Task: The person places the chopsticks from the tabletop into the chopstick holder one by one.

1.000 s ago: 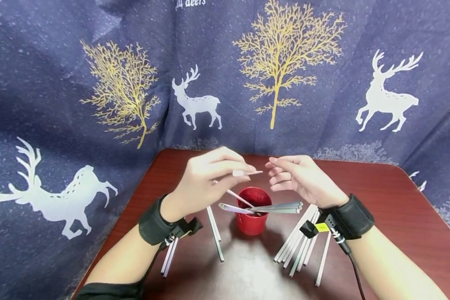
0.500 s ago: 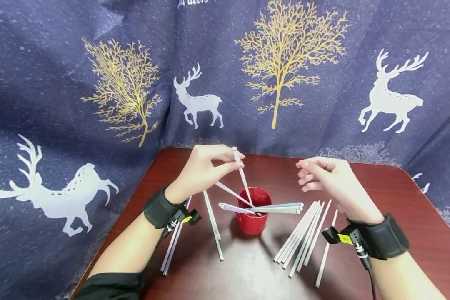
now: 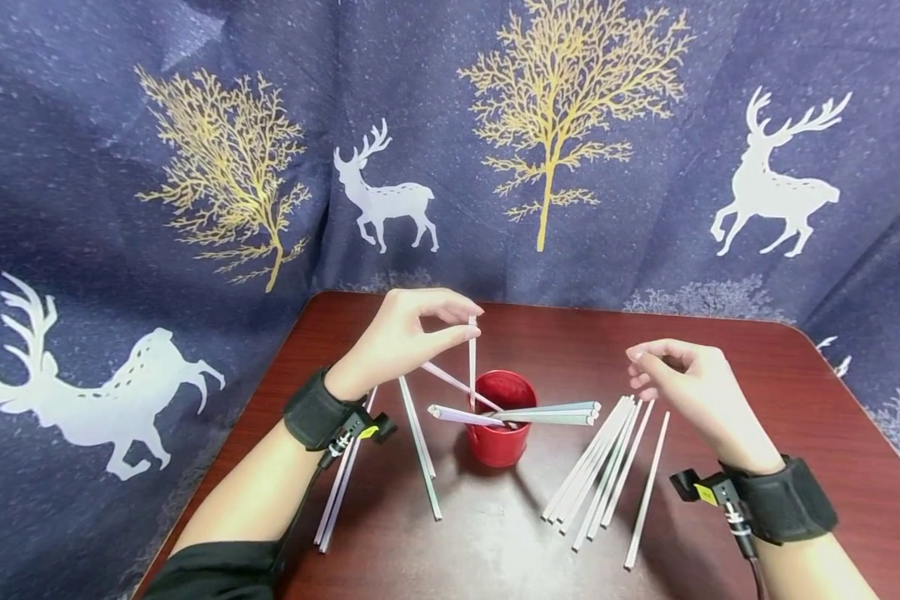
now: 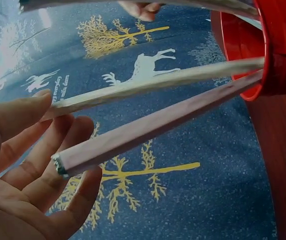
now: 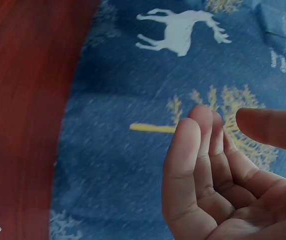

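A red bucket (image 3: 498, 446) stands mid-table with several thin pale sticks leaning out over its rim. My left hand (image 3: 412, 333) pinches the top end of a whitish stick (image 3: 472, 358) between thumb and fingertips. That stick stands nearly upright, its lower end inside the bucket. Close below it in the left wrist view, a pinkish stick (image 4: 148, 125) also leans out, its end beside my other fingers. A lilac bundle (image 3: 461, 416) tilts left and a greenish bundle (image 3: 558, 413) tilts right. My right hand (image 3: 708, 408) hovers at the right, fingers loosely bent, holding nothing.
Several whitish and greenish sticks (image 3: 592, 467) lie on the brown table (image 3: 802, 400) right of the bucket, with a single stick (image 3: 647, 492) beside them. Two greenish sticks (image 3: 420, 450) and lilac sticks (image 3: 342, 483) lie left. A dark blue printed cloth (image 3: 457, 150) hangs behind.
The stick in my left hand has swung from pointing toward the camera to nearly upright, its lower end now in the bucket. My right hand has drawn away to the right and down.
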Demonstrator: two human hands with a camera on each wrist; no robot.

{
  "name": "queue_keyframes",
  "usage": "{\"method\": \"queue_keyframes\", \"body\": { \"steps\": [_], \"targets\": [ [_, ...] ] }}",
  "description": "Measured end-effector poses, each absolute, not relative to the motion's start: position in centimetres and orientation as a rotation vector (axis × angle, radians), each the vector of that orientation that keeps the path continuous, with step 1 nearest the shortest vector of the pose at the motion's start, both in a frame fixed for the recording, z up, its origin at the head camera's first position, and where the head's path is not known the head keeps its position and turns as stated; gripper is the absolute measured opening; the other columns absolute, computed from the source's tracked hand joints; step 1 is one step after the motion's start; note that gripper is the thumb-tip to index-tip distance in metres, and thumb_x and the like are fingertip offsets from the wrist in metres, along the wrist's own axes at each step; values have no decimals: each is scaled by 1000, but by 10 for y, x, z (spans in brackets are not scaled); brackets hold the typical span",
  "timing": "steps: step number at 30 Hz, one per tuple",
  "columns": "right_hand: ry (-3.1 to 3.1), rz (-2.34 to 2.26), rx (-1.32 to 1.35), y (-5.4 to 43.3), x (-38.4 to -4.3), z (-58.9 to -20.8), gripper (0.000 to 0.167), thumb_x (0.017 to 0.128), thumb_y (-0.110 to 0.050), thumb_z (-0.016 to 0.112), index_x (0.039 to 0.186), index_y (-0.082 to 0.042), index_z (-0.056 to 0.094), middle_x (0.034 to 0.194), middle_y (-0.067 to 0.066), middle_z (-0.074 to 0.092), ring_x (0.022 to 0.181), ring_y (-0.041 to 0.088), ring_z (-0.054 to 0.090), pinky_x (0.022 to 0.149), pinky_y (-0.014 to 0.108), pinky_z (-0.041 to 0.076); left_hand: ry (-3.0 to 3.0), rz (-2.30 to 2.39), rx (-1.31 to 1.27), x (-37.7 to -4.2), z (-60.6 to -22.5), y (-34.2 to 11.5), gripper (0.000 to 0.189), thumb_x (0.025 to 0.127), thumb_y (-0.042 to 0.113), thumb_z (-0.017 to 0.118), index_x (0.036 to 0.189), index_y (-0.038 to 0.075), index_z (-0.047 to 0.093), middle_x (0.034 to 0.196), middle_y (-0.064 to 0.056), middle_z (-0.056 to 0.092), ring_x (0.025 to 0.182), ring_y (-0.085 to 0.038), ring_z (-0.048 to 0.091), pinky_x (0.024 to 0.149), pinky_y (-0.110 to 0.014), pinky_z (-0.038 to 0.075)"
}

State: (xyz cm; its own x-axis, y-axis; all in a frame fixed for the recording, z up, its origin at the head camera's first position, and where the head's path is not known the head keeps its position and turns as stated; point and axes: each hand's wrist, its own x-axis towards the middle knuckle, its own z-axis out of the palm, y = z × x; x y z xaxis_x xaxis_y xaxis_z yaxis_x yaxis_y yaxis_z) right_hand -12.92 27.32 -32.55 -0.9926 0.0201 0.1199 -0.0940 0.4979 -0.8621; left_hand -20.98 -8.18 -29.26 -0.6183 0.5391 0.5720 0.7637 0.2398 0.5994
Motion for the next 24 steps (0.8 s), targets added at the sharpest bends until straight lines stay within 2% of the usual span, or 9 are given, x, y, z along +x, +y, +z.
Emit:
{"method": "queue_keyframes", "body": {
  "steps": [6, 10, 15, 17, 20, 22, 24],
  "targets": [
    [-2691, 1322, 44, 285, -128, -338, 30, 97, -27, 60, 111, -2, 68, 84, 1, 73, 69, 10, 70, 60, 28, 58, -2254, -1288, -1212, -211, -292, -87, 22, 86, 26, 75, 107, 26, 70, 94, 16, 70, 85, 1, 67, 80, -26, 53],
    [-2808, 1011, 31, 298, -128, -350, 30, 96, -34, 60, 106, -7, 72, 75, 0, 72, 62, 12, 67, 55, 26, 53, -2246, -1286, -1203, -211, -292, -91, 22, 85, 24, 76, 106, 26, 69, 94, 15, 70, 87, 0, 67, 81, -27, 52],
    [-2985, 663, 9, 319, -131, -380, 26, 90, -30, 65, 93, -6, 74, 77, 7, 71, 69, 24, 66, 60, 41, 50, -2237, -1297, -1198, -210, -292, -97, 21, 86, 26, 75, 106, 27, 69, 94, 16, 69, 88, -1, 66, 82, -26, 52],
    [-3067, 588, -17, 325, -131, -391, 23, 87, -29, 67, 83, -8, 73, 77, 9, 69, 69, 25, 63, 58, 44, 48, -2232, -1309, -1201, -210, -294, -98, 20, 87, 26, 75, 106, 26, 70, 95, 16, 69, 88, -2, 66, 82, -27, 53],
    [-3178, 565, -74, 329, -128, -405, 30, 87, -32, 67, 66, -10, 63, 64, 7, 62, 56, 22, 59, 53, 40, 45, -2216, -1325, -1206, -209, -296, -99, 19, 87, 26, 74, 106, 24, 70, 96, 12, 70, 88, -4, 66, 82, -27, 53],
    [-3217, 565, -126, 331, -126, -411, 35, 88, -32, 66, 61, -11, 56, 59, 4, 57, 48, 16, 56, 50, 36, 43, -2206, -1326, -1212, -208, -297, -100, 19, 87, 26, 74, 106, 23, 71, 97, 11, 70, 88, -5, 65, 81, -27, 53],
    [-3229, 604, -177, 333, -125, -418, 37, 89, -31, 65, 61, -10, 53, 57, 5, 55, 42, 15, 57, 49, 36, 46, -2197, -1307, -1220, -207, -298, -101, 19, 87, 26, 74, 106, 23, 71, 98, 11, 70, 89, -8, 65, 82, -28, 53]
  ]
}}
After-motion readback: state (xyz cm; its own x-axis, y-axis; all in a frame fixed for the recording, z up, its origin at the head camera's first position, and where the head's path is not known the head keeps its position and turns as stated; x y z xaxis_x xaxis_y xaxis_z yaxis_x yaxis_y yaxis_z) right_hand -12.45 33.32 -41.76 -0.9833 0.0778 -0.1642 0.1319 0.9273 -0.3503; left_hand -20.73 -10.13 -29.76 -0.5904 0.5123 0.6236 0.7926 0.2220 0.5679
